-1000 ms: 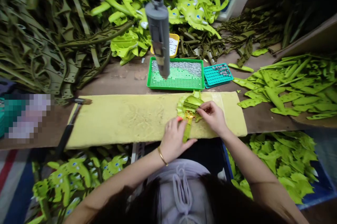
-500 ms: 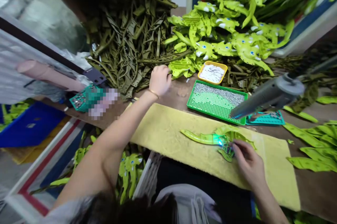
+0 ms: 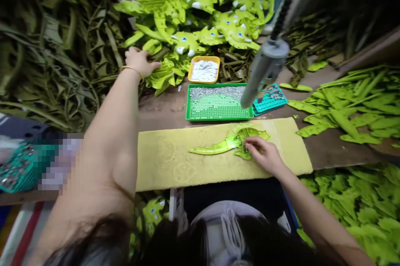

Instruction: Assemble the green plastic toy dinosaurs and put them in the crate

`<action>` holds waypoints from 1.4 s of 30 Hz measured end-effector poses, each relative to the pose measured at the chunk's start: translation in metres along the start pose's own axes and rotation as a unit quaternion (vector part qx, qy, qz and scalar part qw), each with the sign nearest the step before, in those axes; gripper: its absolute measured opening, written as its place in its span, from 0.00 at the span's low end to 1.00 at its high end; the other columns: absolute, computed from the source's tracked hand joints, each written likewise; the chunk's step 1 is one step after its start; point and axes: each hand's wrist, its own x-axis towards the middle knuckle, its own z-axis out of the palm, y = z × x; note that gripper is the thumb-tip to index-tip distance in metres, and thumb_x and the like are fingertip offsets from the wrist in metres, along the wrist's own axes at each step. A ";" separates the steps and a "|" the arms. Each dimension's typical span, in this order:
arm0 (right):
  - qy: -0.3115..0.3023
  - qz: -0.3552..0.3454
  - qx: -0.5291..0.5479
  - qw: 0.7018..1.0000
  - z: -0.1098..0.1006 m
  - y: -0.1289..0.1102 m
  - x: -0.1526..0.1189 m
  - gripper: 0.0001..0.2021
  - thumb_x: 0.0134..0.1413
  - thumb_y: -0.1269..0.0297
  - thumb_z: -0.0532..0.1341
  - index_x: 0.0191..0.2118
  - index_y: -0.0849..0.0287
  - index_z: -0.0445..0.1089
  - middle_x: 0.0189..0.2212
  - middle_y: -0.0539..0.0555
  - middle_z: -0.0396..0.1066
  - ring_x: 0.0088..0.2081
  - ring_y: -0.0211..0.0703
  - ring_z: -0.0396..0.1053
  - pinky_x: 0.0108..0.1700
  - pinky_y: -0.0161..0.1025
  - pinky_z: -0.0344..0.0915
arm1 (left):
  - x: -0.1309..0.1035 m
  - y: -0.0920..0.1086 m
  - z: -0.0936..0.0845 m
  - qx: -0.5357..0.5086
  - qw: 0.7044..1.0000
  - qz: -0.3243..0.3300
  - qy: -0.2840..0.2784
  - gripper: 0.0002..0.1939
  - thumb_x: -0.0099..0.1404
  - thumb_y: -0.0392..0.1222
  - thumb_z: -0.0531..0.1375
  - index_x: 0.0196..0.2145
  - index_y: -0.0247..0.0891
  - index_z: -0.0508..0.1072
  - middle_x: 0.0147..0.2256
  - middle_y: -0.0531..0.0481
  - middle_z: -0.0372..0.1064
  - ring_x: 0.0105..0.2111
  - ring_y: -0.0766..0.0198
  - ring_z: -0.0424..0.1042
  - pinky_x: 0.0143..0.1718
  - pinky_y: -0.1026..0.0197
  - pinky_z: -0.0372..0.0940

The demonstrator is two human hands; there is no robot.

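1. The left hand (image 3: 139,61) reaches forward over the edge between a heap of dark olive parts (image 3: 71,36) and bright green molded pieces (image 3: 184,43), fingers partly spread; whether it grips anything cannot be told.
2. The right hand (image 3: 267,157) has its thumb and fingertips pinched together at the middle of a green toy shell (image 3: 212,149); what lies between them is too small to tell.
3. That shell lies on a yellow cloth pad (image 3: 162,166) on the table (image 3: 156,109), its long curved end pointing left, with a bright glow where this end meets the wider body.
4. Beyond the pad sits a green tray (image 3: 218,111) of small silvery pieces. A yellow dish (image 3: 204,70) of white pieces is behind it, and a teal tray (image 3: 268,100) is beside it.
5. A grey tool (image 3: 265,70) hangs tilted over the green tray's right end; any marking on its barrel is too blurred to read.
6. Long green strips (image 3: 346,111) are piled at the right.
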 end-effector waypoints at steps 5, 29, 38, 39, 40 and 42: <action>-0.003 -0.044 0.002 0.999 -0.006 -0.005 0.003 0.09 0.54 0.63 0.59 0.37 0.57 0.76 0.36 0.56 0.76 0.37 0.42 0.74 0.34 0.38 0.71 | -0.003 0.003 -0.007 0.002 0.999 0.053 0.002 0.55 0.51 0.80 0.50 0.51 0.20 0.68 0.47 0.38 0.70 0.48 0.50 0.68 0.49 0.39 0.63; -0.002 -0.062 0.084 0.994 -0.007 0.013 0.003 0.06 0.52 0.64 0.63 0.35 0.52 0.77 0.36 0.51 0.78 0.40 0.40 0.75 0.46 0.41 0.71 | -0.295 0.083 0.062 -0.156 0.966 0.175 0.109 0.13 0.67 0.43 0.52 0.41 0.35 0.72 0.40 0.38 0.68 0.43 0.52 0.67 0.49 0.49 0.62; -0.048 -0.048 0.077 0.995 -0.013 0.009 0.003 0.05 0.52 0.64 0.62 0.34 0.55 0.75 0.35 0.53 0.76 0.40 0.42 0.73 0.45 0.43 0.70 | -0.247 0.030 0.038 -0.039 0.996 -0.075 -0.018 0.34 0.56 0.49 0.61 0.55 0.26 0.65 0.44 0.29 0.65 0.47 0.38 0.65 0.50 0.39 0.60; -0.064 -0.047 0.079 0.994 -0.016 0.008 0.003 0.05 0.52 0.64 0.62 0.34 0.55 0.75 0.35 0.53 0.76 0.41 0.43 0.73 0.46 0.43 0.70 | -0.247 0.028 0.036 -0.041 0.997 -0.062 -0.029 0.31 0.56 0.46 0.60 0.55 0.28 0.66 0.42 0.31 0.65 0.46 0.39 0.65 0.49 0.39 0.61; -0.079 -0.047 0.084 0.992 -0.019 0.007 0.003 0.05 0.52 0.63 0.62 0.34 0.55 0.74 0.37 0.54 0.76 0.42 0.43 0.73 0.47 0.44 0.70 | -0.251 0.029 0.033 -0.045 0.998 -0.044 -0.022 0.29 0.56 0.43 0.59 0.55 0.29 0.67 0.41 0.32 0.65 0.46 0.39 0.66 0.49 0.39 0.61; -0.100 -0.047 0.094 0.989 -0.023 0.005 0.004 0.05 0.52 0.62 0.63 0.34 0.55 0.74 0.40 0.55 0.77 0.45 0.45 0.73 0.50 0.45 0.69 | -0.263 0.037 0.025 -0.059 0.998 0.011 0.032 0.27 0.58 0.40 0.57 0.56 0.31 0.66 0.42 0.33 0.64 0.46 0.40 0.65 0.48 0.40 0.61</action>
